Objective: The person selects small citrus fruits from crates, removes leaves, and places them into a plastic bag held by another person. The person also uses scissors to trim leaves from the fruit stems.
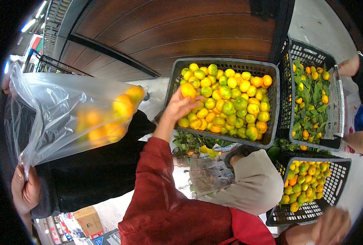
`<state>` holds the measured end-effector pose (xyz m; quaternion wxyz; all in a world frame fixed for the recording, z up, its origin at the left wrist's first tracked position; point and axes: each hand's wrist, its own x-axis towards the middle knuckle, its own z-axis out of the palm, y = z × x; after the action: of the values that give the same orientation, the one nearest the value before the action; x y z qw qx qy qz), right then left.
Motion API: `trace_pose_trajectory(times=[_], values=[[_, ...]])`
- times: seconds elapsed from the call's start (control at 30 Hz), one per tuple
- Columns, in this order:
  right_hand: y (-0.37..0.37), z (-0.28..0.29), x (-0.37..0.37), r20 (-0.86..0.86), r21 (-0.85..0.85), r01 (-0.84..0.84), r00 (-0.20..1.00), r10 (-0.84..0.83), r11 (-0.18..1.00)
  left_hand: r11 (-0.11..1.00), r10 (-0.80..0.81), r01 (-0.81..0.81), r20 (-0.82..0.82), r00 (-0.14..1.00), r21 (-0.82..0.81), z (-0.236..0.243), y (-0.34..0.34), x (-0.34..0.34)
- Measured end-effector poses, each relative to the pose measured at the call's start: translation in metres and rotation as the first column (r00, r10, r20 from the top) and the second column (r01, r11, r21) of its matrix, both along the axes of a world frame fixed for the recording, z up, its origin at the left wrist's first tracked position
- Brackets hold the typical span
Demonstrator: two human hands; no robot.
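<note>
My left arm, in a dark red sleeve, reaches up over a large black crate [174, 81] of yellow-green mandarins [228, 108]. At the crate's near-left side, my left hand [179, 107] has a yellow-orange mandarin [187, 90] between thumb and fingers. My right hand [330, 228] is at the lower right, smeared by motion, near a smaller crate [340, 171] of mandarins; its fingers cannot be made out. To the left, another person's hands hold a clear plastic bag [59, 96] with several blurred orange fruits inside. One of those hands [26, 188] pinches the bag's lower edge.
A black crate [314, 51] of leafy fruit stands at the right, with another person's limbs beside it. Loose leaves [197, 143] and newspaper [212, 173] lie below the large crate. A brown wooden panel [177, 28] rises behind. A cardboard box [88, 220] is at lower left.
</note>
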<state>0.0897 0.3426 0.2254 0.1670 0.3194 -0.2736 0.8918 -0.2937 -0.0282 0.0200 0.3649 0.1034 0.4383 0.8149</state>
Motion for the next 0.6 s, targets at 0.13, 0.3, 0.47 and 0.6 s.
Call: trace_pose_trajectory(times=[0.13, 0.3, 0.47, 0.6], values=[[-0.053, -0.065, -0.086, 0.607, 0.258, 0.294, 0.692, -0.391, 0.921, 0.888, -0.193, 0.048, 0.276, 0.942, 0.457, 0.015, 0.027, 0.052], [-0.067, -0.134, -0.119, 0.738, 0.526, -0.054, 0.524, -0.425, 0.849, 0.844, -0.237, 0.000, 0.371, 0.898, 0.537, 0.010, 0.077, 0.089], [-0.082, -0.161, -0.132, 0.972, 0.178, -0.137, 0.177, -0.153, 0.974, 0.916, -0.326, 0.126, -0.523, 0.787, -0.382, -0.020, 0.136, 0.143], [-0.073, -0.200, -0.121, 0.967, 0.243, 0.003, 0.079, -0.243, 0.970, 0.705, -0.648, 0.128, -0.559, 0.517, -0.698, -0.002, 0.169, 0.168]])
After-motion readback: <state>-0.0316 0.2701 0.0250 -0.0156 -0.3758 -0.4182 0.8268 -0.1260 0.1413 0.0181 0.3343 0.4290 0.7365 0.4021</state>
